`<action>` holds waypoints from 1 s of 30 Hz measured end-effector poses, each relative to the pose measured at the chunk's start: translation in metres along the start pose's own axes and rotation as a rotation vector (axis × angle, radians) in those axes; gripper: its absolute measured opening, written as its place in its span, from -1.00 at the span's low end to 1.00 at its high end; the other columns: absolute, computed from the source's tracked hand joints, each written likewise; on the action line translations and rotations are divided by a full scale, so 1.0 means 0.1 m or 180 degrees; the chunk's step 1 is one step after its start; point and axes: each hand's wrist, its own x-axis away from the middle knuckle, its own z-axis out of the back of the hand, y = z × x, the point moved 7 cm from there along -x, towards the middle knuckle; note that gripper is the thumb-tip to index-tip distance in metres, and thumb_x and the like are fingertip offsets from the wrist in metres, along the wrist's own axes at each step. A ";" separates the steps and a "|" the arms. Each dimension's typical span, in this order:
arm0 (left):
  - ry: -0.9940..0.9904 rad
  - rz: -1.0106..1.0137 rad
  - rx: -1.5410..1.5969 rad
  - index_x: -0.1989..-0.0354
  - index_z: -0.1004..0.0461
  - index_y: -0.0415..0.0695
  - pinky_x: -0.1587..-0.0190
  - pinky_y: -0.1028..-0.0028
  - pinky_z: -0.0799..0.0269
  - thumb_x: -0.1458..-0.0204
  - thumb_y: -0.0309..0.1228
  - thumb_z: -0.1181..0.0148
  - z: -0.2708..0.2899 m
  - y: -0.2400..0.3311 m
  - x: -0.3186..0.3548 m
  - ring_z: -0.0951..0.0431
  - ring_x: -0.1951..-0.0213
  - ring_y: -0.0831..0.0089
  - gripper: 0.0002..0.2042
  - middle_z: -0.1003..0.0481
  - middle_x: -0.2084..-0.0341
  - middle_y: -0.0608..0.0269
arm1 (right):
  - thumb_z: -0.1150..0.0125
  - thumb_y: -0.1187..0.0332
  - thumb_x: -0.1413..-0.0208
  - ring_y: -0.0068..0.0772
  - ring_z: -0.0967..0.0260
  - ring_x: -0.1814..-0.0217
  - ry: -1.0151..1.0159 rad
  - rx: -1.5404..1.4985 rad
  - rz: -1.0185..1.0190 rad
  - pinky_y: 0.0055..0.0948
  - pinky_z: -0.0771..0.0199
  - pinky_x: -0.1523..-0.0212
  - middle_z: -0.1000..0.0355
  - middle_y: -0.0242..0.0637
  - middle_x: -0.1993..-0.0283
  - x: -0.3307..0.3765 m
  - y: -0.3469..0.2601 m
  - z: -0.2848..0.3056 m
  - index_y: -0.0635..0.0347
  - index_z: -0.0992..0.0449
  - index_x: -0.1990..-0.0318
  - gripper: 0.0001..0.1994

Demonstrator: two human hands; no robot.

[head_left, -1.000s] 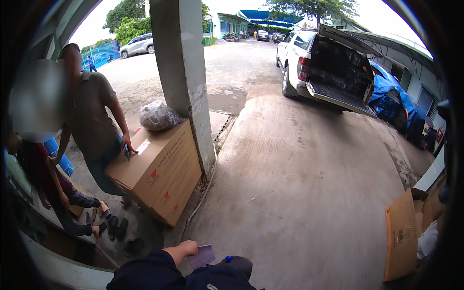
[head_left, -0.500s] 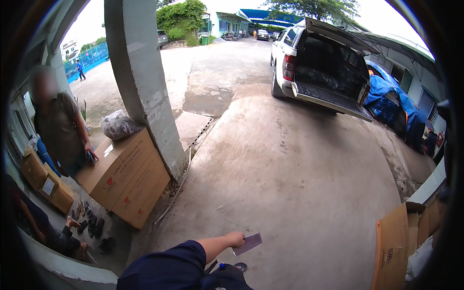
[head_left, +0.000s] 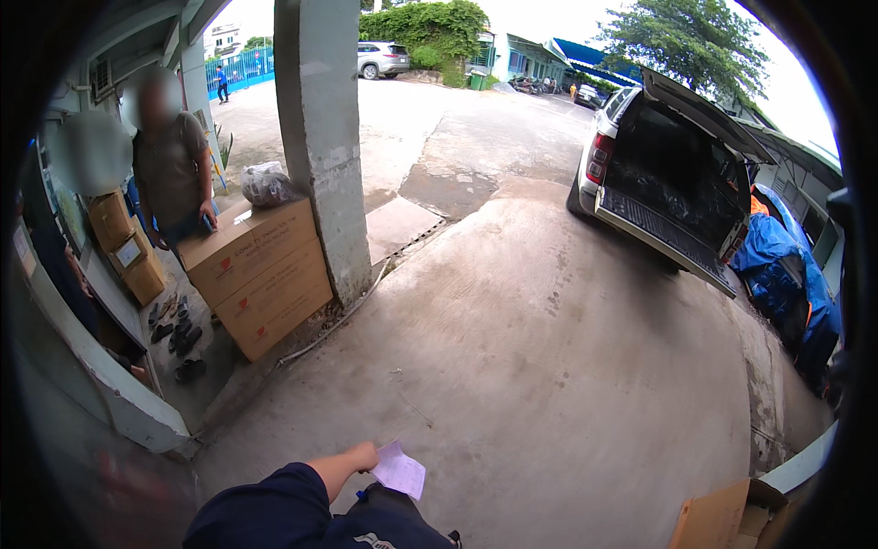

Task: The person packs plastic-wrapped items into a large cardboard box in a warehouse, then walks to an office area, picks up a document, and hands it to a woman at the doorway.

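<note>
My left hand (head_left: 364,455) reaches out from a dark blue sleeve near the lower edge. Its fingers are closed on one corner of a pale, pinkish sheet of paper (head_left: 400,470) with faint lines or writing on it. The paper hangs over the concrete ground (head_left: 512,366), in front of my dark clothing. My right hand is out of the picture.
Large cardboard boxes (head_left: 270,297) stand by a pillar (head_left: 320,137), topped by a clear plastic bag (head_left: 267,186). A person (head_left: 174,165) touches them; another is at far left. Slippers (head_left: 183,339) lie nearby. A pickup (head_left: 668,192) stands with its tailgate down. An open carton (head_left: 709,517) is lower right.
My view has turned left, so the pillar, boxes and pickup sit farther right. The paper has tilted and shows its marked face. The person low at the far left is now more upright.
</note>
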 end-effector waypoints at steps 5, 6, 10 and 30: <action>0.0015 0.0516 0.0192 0.57 -0.57 -0.25 0.48 0.33 -0.45 0.13 -0.45 -0.01 -0.37 -0.68 0.26 -0.56 0.59 0.29 -0.80 -0.54 0.63 0.05 | -0.01 0.23 -0.13 -0.20 -0.49 0.45 0.0105 -0.0161 -0.0211 -0.34 -0.46 0.60 -0.49 -0.04 0.24 -0.53 -0.10 0.55 0.32 -0.38 0.07 -0.66; 0.0023 0.0449 0.0229 0.58 -0.58 -0.24 0.46 0.32 -0.45 0.14 -0.46 -0.02 -0.45 -0.77 0.37 -0.57 0.56 0.29 -0.80 -0.54 0.63 0.04 | -0.01 0.23 -0.13 -0.19 -0.50 0.45 0.0099 -0.0194 -0.0241 -0.34 -0.47 0.60 -0.49 -0.04 0.24 -0.61 -0.11 0.56 0.32 -0.37 0.07 -0.66; 0.0185 0.0415 0.0198 0.54 -0.58 -0.23 0.43 0.28 -0.45 0.13 -0.42 -0.01 -0.46 -0.60 0.48 -0.57 0.55 0.24 -0.79 -0.53 0.64 0.04 | -0.02 0.23 -0.13 -0.11 -0.51 0.45 -0.0296 0.0031 0.0036 -0.25 -0.52 0.56 -0.49 -0.04 0.22 -0.85 -0.25 0.16 0.32 -0.36 0.01 -0.63; 0.0222 0.0168 -0.0150 0.19 -0.57 -0.08 0.04 0.21 -0.41 0.06 -0.33 -0.01 -0.03 -0.03 0.14 -0.51 0.09 0.05 -0.71 -0.53 0.19 0.01 | 0.03 0.23 -0.12 -0.18 -0.50 0.46 -0.0901 0.1163 0.0261 -0.25 -0.52 0.54 -0.49 -0.05 0.23 -0.77 -0.37 -0.34 0.29 -0.38 -0.02 -0.61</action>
